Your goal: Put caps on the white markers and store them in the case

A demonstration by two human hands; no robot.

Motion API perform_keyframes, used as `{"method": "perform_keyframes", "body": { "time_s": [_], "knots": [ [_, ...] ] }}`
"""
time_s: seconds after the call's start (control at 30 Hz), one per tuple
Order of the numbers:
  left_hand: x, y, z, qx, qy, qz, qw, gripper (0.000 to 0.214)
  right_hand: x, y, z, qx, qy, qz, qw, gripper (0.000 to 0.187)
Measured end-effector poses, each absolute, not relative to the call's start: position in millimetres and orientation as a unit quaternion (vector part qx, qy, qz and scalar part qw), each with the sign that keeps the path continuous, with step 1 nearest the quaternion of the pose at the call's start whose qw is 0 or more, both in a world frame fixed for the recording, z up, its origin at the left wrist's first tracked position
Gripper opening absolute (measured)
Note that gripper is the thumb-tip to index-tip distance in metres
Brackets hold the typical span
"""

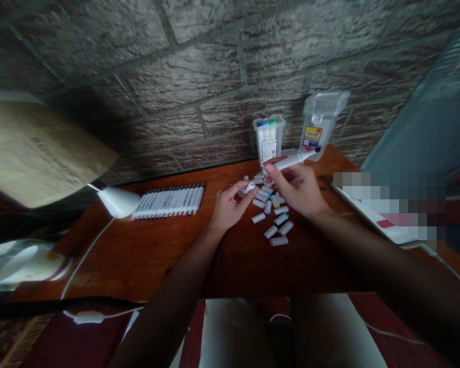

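Observation:
In my right hand (301,186) is a white marker (291,161), held slantwise with its dark end up to the right. My left hand (230,205) pinches a white marker cap (250,188) between thumb and fingers. Between and below the hands, several loose white caps (279,240) with coloured ends lie scattered on the wooden table (230,266). Left of my left hand, a row of white markers (168,202) lies side by side. Behind the hands stands a clear plastic case (281,134) holding three upright markers with blue, teal and green ends.
A second clear case (325,115) with a yellow label stands by the stone wall (199,66). On the left are a lamp with a white base (118,202) and a paper shade (42,148), its cord, and a plastic-looking container (30,266). A white flat object (368,212) lies at the right.

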State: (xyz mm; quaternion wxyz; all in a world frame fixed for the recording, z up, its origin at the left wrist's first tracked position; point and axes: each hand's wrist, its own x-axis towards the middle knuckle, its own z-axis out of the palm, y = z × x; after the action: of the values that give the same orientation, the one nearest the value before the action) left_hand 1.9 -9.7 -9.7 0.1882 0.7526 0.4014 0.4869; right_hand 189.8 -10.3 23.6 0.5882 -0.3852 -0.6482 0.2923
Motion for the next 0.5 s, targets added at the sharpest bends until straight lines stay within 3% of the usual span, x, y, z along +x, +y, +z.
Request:
{"method": "perform_keyframes", "body": {
  "time_s": [0.33, 0.5],
  "knots": [
    [1.8, -10.8, -9.9, 0.77, 0.4, 0.465, 0.177, 0.019, 186.4, -12.2, 16.7, -0.382, -0.711, 0.258, 0.531, 0.039],
    [2.4, -10.5, -8.9, 0.77, 0.402, 0.469, 0.163, 0.022, 189.2, -11.3, 22.6, -0.417, -0.695, 0.215, 0.545, 0.04]
  ]
}}
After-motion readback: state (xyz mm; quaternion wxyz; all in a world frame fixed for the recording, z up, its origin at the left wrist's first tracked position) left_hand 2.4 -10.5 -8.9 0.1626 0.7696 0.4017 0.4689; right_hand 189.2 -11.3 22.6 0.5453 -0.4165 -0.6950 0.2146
